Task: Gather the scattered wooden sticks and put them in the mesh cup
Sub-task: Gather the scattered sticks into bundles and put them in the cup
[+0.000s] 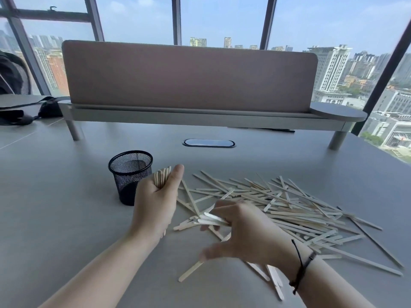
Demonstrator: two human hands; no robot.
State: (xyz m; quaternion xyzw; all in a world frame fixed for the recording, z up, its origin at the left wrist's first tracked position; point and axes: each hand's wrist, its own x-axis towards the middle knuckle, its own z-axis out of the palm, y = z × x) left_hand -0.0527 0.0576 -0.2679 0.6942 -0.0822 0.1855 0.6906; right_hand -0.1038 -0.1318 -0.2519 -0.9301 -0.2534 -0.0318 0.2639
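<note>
Grey desk carries the mesh cup, just at ten o'clock from the left hand, whose grip holds a bundle of sticks pointing twelve; the right hand pinches sticks from the scattered pile, which spreads toward three

Both bare forearms reach in from the near edge. The left hand is raised with its back toward the camera, thumb pointing up and away, fingers curled round a bundle of pale flat wooden sticks whose tips stand above the fist. The right hand, blurred, lies lower and to the right, palm down, its fingers pinching a few more sticks. A thin black cord band circles the right wrist.
</note>
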